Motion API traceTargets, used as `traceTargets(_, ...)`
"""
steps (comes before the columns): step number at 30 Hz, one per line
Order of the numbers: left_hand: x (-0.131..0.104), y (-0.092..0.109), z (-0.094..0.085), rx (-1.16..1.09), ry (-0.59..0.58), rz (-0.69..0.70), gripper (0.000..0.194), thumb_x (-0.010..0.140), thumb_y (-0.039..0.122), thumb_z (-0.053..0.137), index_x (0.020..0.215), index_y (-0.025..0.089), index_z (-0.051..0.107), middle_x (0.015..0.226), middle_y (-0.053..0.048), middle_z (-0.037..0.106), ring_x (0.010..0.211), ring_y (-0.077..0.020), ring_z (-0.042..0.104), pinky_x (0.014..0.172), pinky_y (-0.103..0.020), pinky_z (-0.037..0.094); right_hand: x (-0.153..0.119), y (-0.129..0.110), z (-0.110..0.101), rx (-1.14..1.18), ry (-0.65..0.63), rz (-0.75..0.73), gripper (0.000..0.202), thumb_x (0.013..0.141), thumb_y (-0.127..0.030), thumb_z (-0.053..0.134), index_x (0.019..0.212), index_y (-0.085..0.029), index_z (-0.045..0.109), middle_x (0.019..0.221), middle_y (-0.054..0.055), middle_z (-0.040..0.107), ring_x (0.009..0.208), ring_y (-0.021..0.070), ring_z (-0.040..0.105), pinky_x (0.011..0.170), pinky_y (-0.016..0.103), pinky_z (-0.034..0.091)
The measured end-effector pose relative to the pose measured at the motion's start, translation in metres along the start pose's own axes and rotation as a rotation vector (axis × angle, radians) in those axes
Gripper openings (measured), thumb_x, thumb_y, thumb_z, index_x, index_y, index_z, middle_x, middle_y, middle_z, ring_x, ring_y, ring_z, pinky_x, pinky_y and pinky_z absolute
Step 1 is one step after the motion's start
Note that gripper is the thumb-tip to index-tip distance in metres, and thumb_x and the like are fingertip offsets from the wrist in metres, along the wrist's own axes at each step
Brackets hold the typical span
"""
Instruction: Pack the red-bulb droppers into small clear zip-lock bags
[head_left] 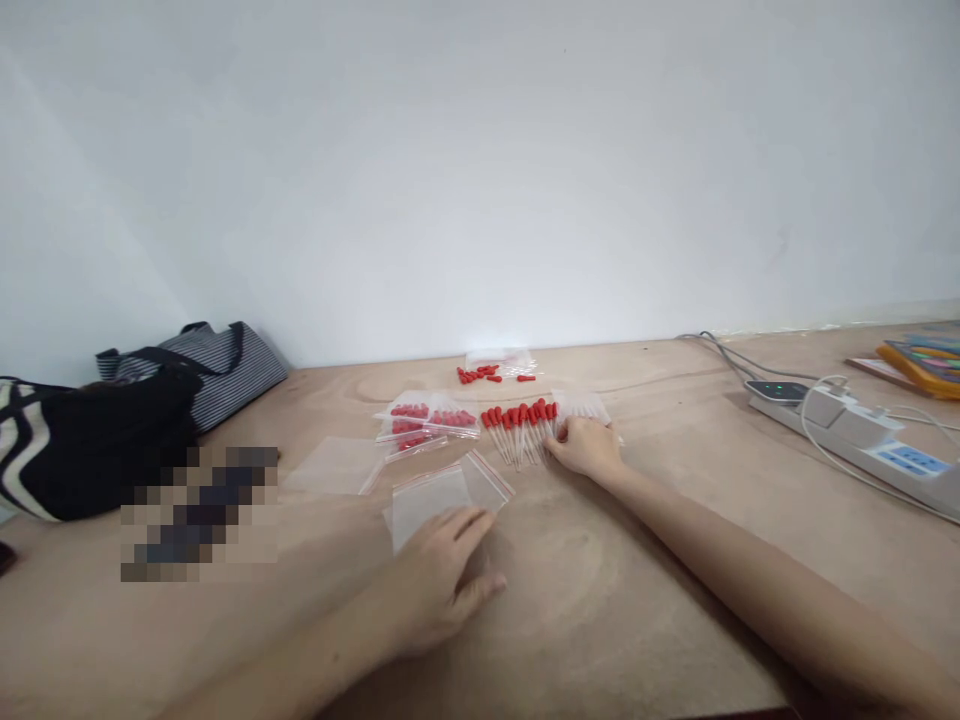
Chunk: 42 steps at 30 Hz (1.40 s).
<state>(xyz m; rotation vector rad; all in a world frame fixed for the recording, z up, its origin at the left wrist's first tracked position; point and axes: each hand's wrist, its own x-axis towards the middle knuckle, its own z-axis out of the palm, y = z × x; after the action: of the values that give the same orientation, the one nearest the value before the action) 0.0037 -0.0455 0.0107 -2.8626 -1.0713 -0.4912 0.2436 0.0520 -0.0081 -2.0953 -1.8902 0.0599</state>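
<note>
My left hand [442, 575] rests over several clear zip bags [427, 500] at the table's middle, with its thumb apart from its fingers and nothing held. Further forward, my right hand [589, 447] has its fingers curled at the right end of a row of droppers [519, 425] with red bulbs and thin clear stems. Its fingertips touch the stems there, but what they grip is hidden. Behind that hand lies a clear bag [581, 405] with thin stems. Filled zip bags [427, 420] showing red bulbs lie left of the row.
Against the wall are loose red bulbs [472, 375] and a clear bag [502, 357]. A single zip bag [337, 465] lies flat to the left. Dark and striped bags [240, 375] stand far left. A power strip [862, 435] with cables and stacked colourful items [922, 365] are on the right.
</note>
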Motion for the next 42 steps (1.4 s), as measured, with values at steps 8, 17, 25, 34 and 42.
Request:
traceTargets(8, 0.022, -0.054, 0.019, -0.007, -0.195, -0.160, 0.061, 0.084, 0.048, 0.040, 0.131, 0.011, 0.031, 0.136, -0.019, 0.029, 0.124, -0.0313, 0.027, 0.095, -0.047, 0.030, 0.023, -0.009, -0.011, 0.048, -0.173, 0.069, 0.022, 0.069, -0.033, 0.049, 0.077, -0.018, 0.063, 0.083, 0.012, 0.065, 0.082, 0.0274, 0.058, 0.072, 0.041, 0.037)
traceTargets(17, 0.012, -0.102, 0.001, -0.036, -0.236, 0.082, 0.077, 0.070, 0.062, 0.053, 0.133, 0.026, 0.026, 0.137, -0.008, 0.031, 0.125, -0.0292, 0.025, 0.100, -0.043, 0.023, 0.020, -0.007, -0.013, 0.137, -0.129, 0.002, 0.026, 0.078, -0.032, 0.038, 0.066, -0.017, 0.056, 0.071, 0.008, 0.062, 0.070, 0.0192, 0.058, 0.062, 0.027, 0.037)
traceTargets(25, -0.004, -0.139, -0.050, 0.098, -0.180, -0.061, 0.040, 0.074, 0.042, 0.058, 0.111, 0.028, 0.054, 0.116, -0.006, 0.053, 0.106, -0.0287, 0.047, 0.088, -0.043, 0.037, -0.003, 0.011, 0.003, 0.803, 0.103, -0.289, 0.015, 0.079, -0.033, 0.040, 0.078, -0.018, 0.043, 0.068, 0.000, 0.051, 0.060, 0.0120, 0.049, 0.056, 0.024, 0.037)
traceTargets(34, 0.028, -0.033, 0.011, -0.066, -0.263, -0.192, 0.058, 0.085, 0.044, 0.035, 0.128, 0.004, 0.034, 0.136, -0.020, 0.028, 0.126, -0.0306, 0.021, 0.100, -0.048, 0.023, -0.027, 0.003, 0.006, 1.274, -0.090, -0.251, 0.074, 0.073, -0.024, 0.051, 0.128, -0.023, 0.001, 0.067, -0.007, 0.048, 0.046, 0.0081, 0.047, 0.047, 0.023, 0.040)
traceTargets(42, 0.040, -0.008, 0.013, -0.233, -0.294, -0.076, 0.097, 0.066, 0.063, 0.055, 0.135, 0.008, 0.016, 0.140, -0.017, 0.018, 0.129, -0.0305, 0.012, 0.104, -0.047, 0.011, -0.041, 0.003, 0.007, 1.347, -0.083, -0.100, 0.042, 0.079, -0.047, 0.041, 0.108, -0.020, 0.031, 0.054, -0.007, 0.050, 0.039, 0.0091, 0.043, 0.042, 0.023, 0.034)
